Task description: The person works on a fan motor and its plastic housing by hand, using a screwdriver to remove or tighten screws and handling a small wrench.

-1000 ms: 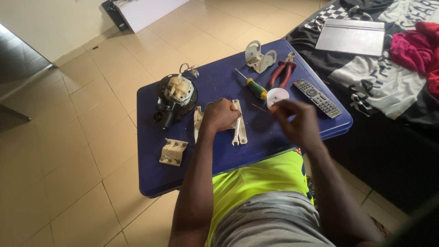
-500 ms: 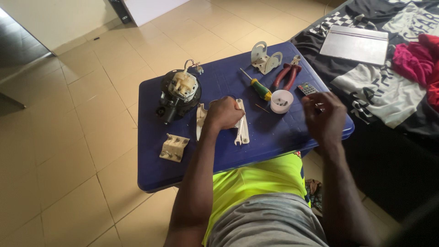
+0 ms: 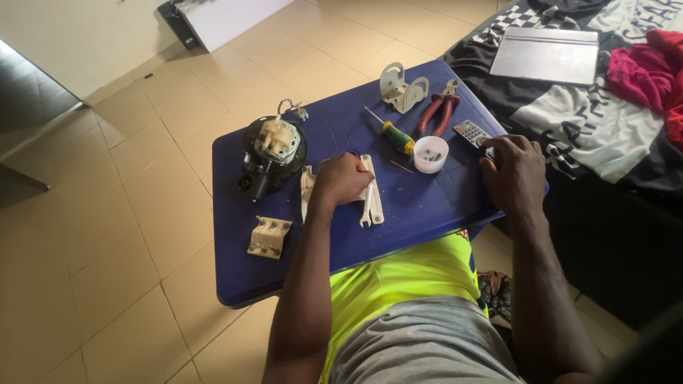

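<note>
My left hand (image 3: 341, 181) is closed in a fist on a cream plastic part (image 3: 307, 186) in the middle of the blue table (image 3: 313, 256). A small wrench (image 3: 368, 208) and a cream strip lie just right of that fist. My right hand (image 3: 514, 171) is at the table's right edge, fingers curled over the near end of a grey remote control (image 3: 469, 131). A small white cup (image 3: 430, 154) stands between the two hands.
A black fan motor (image 3: 274, 149) sits at the table's left, a cream block (image 3: 269, 237) in front of it. A screwdriver (image 3: 391, 131), red pliers (image 3: 437, 114) and a cream bracket (image 3: 402, 89) lie at the back. A bed with clothes and a grey laptop (image 3: 548, 55) is to the right.
My right hand has moved from beside the white cup to the right edge of the table, onto the remote control. My left hand has stayed on the cream part.
</note>
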